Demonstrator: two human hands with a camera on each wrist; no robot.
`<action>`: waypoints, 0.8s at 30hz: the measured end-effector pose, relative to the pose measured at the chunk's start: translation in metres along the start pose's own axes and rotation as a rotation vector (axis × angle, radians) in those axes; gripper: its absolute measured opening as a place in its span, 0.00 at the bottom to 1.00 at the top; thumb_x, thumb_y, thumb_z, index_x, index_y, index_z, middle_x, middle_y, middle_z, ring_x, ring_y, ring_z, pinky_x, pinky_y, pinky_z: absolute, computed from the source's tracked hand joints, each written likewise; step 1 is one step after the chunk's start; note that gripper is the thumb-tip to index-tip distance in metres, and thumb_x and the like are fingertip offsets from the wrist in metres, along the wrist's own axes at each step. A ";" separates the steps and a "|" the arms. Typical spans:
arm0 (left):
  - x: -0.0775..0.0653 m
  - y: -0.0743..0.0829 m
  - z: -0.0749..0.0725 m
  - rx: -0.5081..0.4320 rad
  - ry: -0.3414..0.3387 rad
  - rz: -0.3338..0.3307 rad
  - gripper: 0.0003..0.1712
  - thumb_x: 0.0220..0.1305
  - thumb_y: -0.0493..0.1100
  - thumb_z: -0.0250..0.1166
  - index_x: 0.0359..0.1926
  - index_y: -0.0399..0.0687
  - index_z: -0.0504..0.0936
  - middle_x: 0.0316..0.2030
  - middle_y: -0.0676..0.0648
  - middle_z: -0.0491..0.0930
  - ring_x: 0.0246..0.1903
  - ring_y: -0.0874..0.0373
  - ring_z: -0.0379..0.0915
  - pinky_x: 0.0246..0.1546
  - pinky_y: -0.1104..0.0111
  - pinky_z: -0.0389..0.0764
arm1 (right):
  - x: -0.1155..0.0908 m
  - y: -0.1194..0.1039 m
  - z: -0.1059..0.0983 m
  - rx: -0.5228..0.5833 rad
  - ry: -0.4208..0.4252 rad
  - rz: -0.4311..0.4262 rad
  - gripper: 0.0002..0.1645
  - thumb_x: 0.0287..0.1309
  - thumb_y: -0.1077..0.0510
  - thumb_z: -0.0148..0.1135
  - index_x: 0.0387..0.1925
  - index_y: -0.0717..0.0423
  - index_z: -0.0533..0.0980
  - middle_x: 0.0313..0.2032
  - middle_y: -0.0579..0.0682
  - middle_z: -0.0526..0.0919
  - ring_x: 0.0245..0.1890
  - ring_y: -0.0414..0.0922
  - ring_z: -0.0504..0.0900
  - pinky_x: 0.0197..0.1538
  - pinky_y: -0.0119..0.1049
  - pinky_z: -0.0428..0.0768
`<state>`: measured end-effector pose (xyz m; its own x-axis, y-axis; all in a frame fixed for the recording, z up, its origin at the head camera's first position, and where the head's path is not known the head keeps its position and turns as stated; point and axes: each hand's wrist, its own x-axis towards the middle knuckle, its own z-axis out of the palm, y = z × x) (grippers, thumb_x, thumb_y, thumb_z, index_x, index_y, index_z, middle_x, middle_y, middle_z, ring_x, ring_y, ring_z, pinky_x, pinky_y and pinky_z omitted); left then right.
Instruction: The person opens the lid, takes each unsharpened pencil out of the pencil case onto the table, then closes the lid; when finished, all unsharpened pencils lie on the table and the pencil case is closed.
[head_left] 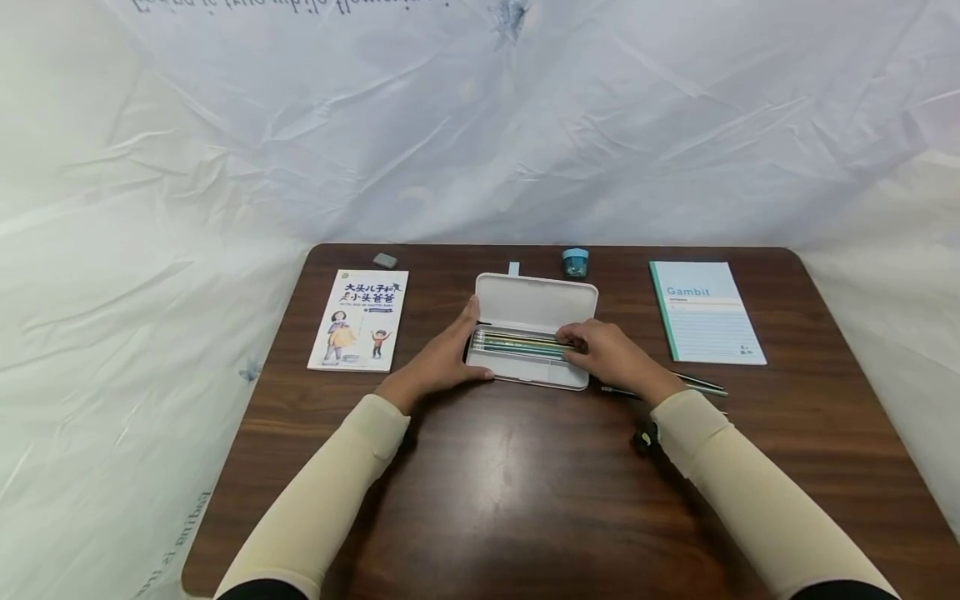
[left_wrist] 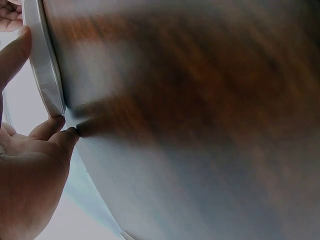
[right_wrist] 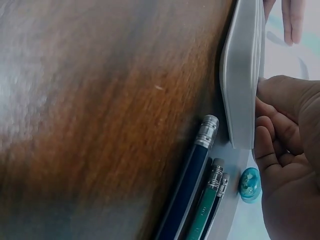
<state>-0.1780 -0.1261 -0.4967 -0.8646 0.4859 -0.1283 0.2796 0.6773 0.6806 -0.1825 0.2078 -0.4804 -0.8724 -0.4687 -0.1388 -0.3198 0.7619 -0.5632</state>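
Note:
An open white pencil case (head_left: 536,300) lies mid-table, its lid tilted up at the back. Several striped green, yellow and dark pencils (head_left: 517,343) lie side by side in its tray. My left hand (head_left: 444,354) holds the case's left end, thumb at the front and fingers along the side. At the right end, my right hand (head_left: 611,354) reaches in with curled fingers and pinches the pencils' ends; its fingertips are partly hidden. In the right wrist view, the thumb and curled fingers of my right hand (right_wrist: 290,130) are at the case wall (right_wrist: 242,75).
Loose pencils (right_wrist: 200,210) with eraser ends lie right of the case, partly under my right forearm. Behind the case are a blue-lidded sharpener-like container (head_left: 575,263) and a grey eraser (head_left: 386,261). A picture book (head_left: 360,321) lies left, a Gambit notebook (head_left: 708,312) right.

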 end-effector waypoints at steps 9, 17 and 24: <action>0.000 0.001 0.000 0.008 0.000 -0.003 0.79 0.68 0.54 0.83 0.91 0.52 0.27 0.92 0.44 0.30 0.92 0.49 0.35 0.90 0.51 0.54 | 0.002 -0.004 0.001 -0.023 -0.022 -0.030 0.20 0.78 0.58 0.70 0.66 0.58 0.85 0.54 0.54 0.90 0.52 0.49 0.86 0.57 0.53 0.88; -0.001 0.002 -0.001 0.015 0.004 0.005 0.78 0.68 0.54 0.83 0.92 0.50 0.28 0.93 0.42 0.31 0.91 0.49 0.35 0.90 0.51 0.54 | 0.006 -0.007 0.000 -0.061 -0.044 -0.042 0.17 0.79 0.59 0.69 0.63 0.59 0.86 0.51 0.54 0.90 0.49 0.48 0.85 0.54 0.50 0.88; 0.000 0.001 -0.001 0.011 -0.009 0.002 0.78 0.68 0.54 0.82 0.91 0.53 0.27 0.92 0.48 0.28 0.92 0.50 0.34 0.90 0.51 0.54 | 0.008 -0.009 -0.001 -0.103 -0.059 -0.051 0.17 0.80 0.60 0.67 0.63 0.61 0.86 0.49 0.52 0.90 0.49 0.47 0.86 0.55 0.50 0.88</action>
<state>-0.1783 -0.1253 -0.4953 -0.8605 0.4916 -0.1335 0.2855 0.6826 0.6728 -0.1874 0.1973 -0.4757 -0.8316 -0.5314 -0.1617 -0.4023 0.7769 -0.4843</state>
